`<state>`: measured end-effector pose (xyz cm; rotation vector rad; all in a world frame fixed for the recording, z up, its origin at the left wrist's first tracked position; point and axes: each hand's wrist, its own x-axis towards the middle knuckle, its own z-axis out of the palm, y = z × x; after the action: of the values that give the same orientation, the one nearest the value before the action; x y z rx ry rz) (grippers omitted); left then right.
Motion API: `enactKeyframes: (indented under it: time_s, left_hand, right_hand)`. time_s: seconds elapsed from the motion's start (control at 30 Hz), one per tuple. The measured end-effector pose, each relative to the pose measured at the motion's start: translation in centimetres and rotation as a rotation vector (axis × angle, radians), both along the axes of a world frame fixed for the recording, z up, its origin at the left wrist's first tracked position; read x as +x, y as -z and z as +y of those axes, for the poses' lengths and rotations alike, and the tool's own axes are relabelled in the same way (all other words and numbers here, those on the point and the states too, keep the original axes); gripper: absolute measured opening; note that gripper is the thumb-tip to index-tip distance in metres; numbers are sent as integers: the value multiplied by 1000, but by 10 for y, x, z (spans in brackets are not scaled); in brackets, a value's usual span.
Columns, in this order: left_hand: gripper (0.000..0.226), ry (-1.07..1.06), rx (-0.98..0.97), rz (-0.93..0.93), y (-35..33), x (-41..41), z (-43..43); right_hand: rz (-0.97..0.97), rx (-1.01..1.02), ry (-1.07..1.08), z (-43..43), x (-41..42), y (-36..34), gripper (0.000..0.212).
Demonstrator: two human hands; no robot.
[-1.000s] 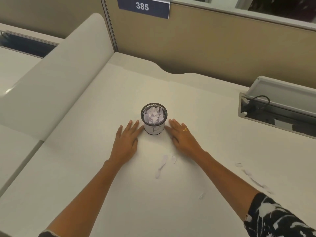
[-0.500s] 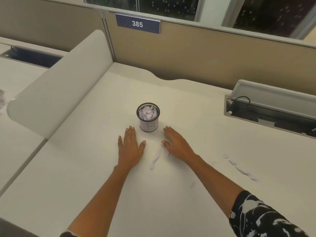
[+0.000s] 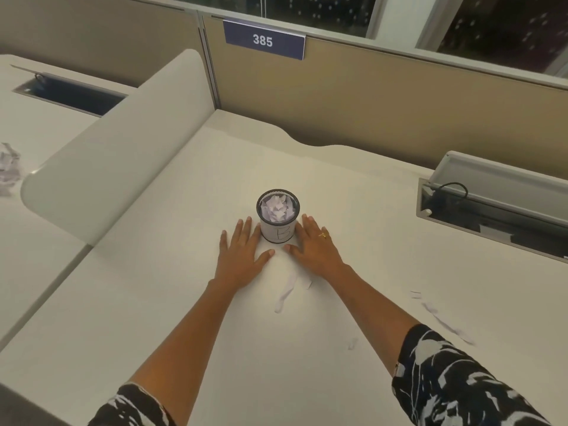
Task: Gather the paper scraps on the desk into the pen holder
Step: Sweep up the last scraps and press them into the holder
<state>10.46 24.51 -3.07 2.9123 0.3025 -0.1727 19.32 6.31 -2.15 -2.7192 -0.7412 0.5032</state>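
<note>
A black mesh pen holder with a white label marked "B" stands mid-desk, filled with white paper scraps. My left hand lies flat on the desk just left of it, fingers spread, holding nothing. My right hand, with a gold ring, lies flat just right of it, fingers beside the holder's base. A long white paper strip and a small scrap lie on the desk between my wrists. More thin scraps lie at the right, and a tiny one near my right forearm.
A curved white divider borders the desk on the left. A beige partition with sign "385" stands behind. An open cable tray with a black cord sits at the right. Crumpled paper lies on the neighbouring desk.
Both hands drew back from the holder half a second ago, then came forward again to flank its base. The head view has lifted and shifted.
</note>
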Motion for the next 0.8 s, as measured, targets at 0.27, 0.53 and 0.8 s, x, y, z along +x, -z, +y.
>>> enactKeyframes:
  time_s: [0.27, 0.53, 0.8]
  left_hand:
    - [52, -148, -30, -102, 4, -21, -39]
    - [48, 46, -120, -163, 5, -85, -91]
    - [66, 159, -50, -57, 7, -107, -149]
  right_hand:
    - [-56, 42, 73, -4, -31, 12, 59]
    - [-35, 169, -152, -51, -86, 8, 47]
    - [-324, 33, -321, -127, -106, 5, 43]
